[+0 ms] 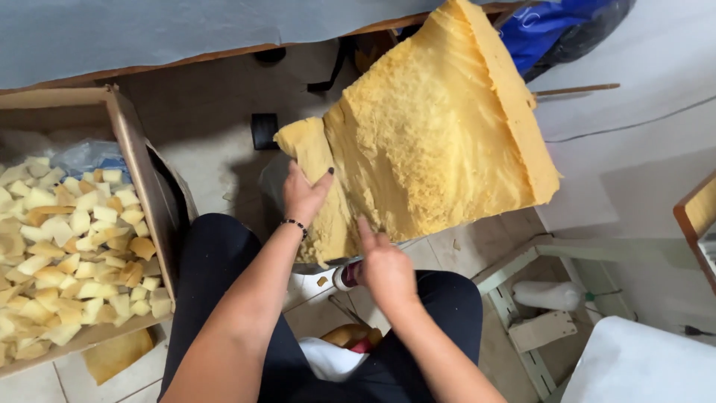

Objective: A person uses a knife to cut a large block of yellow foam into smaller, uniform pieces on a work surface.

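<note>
We hold a big yellow foam slab [440,142] upright in front of our knees, above the floor. Our left hand [302,195] is closed around its torn left strip, and our right hand [384,269] presses the lower edge with fingers half open. It looks light, soft and crumbly, so we judge a wide grip near the thick edge is safer than pinching. A cardboard box [138,160] of foam pieces [71,254] stands at the left.

A small upholstery or foam-cutting workshop: a cardboard box [142,186] of cut foam pieces [67,246] at nine o'clock, a big yellow foam slab [432,127] at twelve, tiled floor [216,157].
</note>
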